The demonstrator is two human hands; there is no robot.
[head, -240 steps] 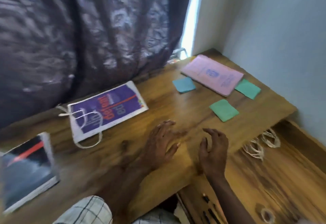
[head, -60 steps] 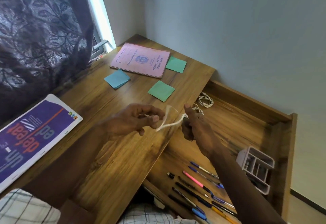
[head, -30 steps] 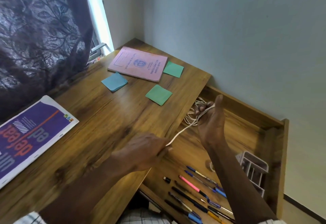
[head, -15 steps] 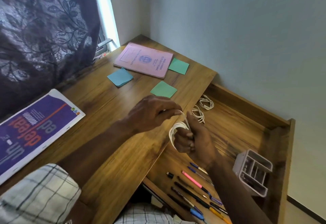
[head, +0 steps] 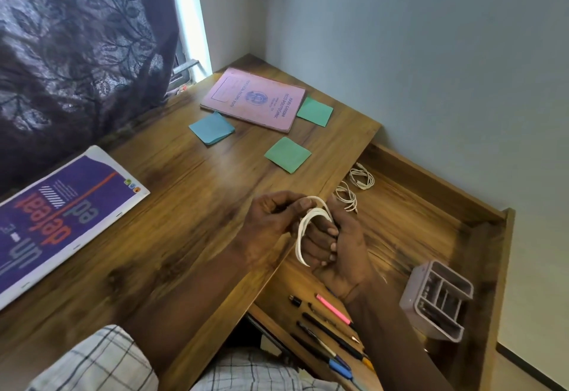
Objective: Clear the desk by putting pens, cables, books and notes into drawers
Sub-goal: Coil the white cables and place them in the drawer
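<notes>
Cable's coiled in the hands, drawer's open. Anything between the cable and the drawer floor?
Nothing visible. The left hand and right hand hold the white cable at the desk edge over the open drawer. Bare wood lies below, between the two coiled cables farther back and the pens nearer.

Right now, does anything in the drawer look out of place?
Nothing looks spilled or damaged. One oddity: the pens lie loose on the drawer floor, while the organiser beside them seems empty.
</notes>
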